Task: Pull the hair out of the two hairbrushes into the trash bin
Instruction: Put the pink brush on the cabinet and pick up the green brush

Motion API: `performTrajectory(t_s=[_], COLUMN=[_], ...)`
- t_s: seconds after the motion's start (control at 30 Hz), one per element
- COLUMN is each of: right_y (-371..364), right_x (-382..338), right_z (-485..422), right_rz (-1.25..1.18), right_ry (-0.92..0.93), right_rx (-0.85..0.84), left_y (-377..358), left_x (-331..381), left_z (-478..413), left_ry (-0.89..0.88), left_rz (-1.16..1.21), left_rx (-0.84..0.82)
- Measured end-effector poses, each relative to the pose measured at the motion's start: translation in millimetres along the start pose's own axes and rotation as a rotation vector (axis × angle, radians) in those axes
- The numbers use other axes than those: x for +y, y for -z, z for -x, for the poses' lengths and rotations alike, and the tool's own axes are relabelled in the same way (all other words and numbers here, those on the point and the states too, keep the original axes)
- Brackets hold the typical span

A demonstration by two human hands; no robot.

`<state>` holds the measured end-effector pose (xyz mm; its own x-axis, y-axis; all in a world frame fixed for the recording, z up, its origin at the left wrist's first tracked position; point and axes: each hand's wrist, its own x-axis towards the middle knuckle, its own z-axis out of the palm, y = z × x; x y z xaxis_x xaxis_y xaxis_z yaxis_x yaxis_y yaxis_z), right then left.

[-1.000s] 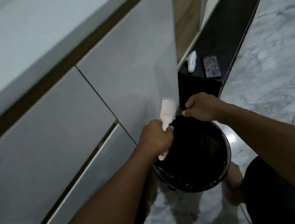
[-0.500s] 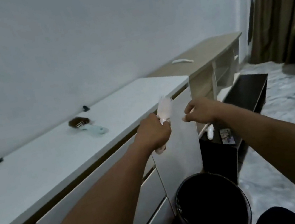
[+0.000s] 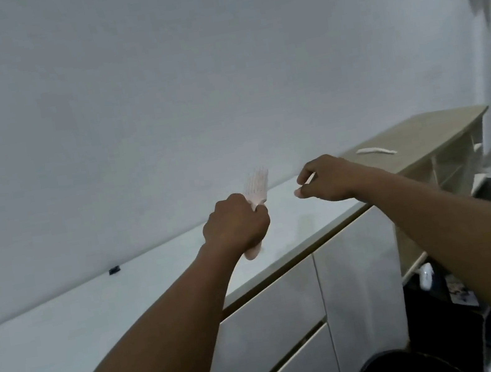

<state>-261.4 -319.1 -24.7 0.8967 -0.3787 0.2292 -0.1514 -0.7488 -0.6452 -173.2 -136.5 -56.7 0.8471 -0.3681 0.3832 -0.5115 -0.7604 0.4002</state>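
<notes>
Left hand (image 3: 236, 225) is gripping the pale hairbrush (image 3: 255, 185) by its handle, bristles up (blurred), above the white cabinet top (image 3: 65, 322). Right hand (image 3: 328, 179), at its 3 o'clock, is pinching thumb to forefinger; contents indiscernible. Trash bin (image 3: 398, 370) is sitting at 5 o'clock

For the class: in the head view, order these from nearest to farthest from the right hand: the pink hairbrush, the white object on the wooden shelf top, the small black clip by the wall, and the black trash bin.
From the right hand:
1. Pink hairbrush, just to its left, held in the left hand.
2. White object, to its right on the wooden shelf top.
3. and 4. Small black clip, far left by the wall, and black trash bin, below on the floor: too close to call.
</notes>
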Motion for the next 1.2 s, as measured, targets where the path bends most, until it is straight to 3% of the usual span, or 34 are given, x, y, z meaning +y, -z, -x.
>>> performTrajectory(t_s=[0.43,0.73,1.2], right_y=[-145,-207,-233], right_x=[-72,-62,-49], right_z=[-84,-143,-173], right_rz=[-0.021,0.056,0.061], right_ry=[0.148,0.186,0.237], right_rx=[-0.257,-0.255,-0.184], left_y=[12,-24,-43], left_x=[-144,-182,-193], left_z=[-12,-48,-69], left_ry=[0.444,0.519,0.585], left_rz=[0.009,-0.048,-0.05], left_rx=[0.026,-0.007,-0.072])
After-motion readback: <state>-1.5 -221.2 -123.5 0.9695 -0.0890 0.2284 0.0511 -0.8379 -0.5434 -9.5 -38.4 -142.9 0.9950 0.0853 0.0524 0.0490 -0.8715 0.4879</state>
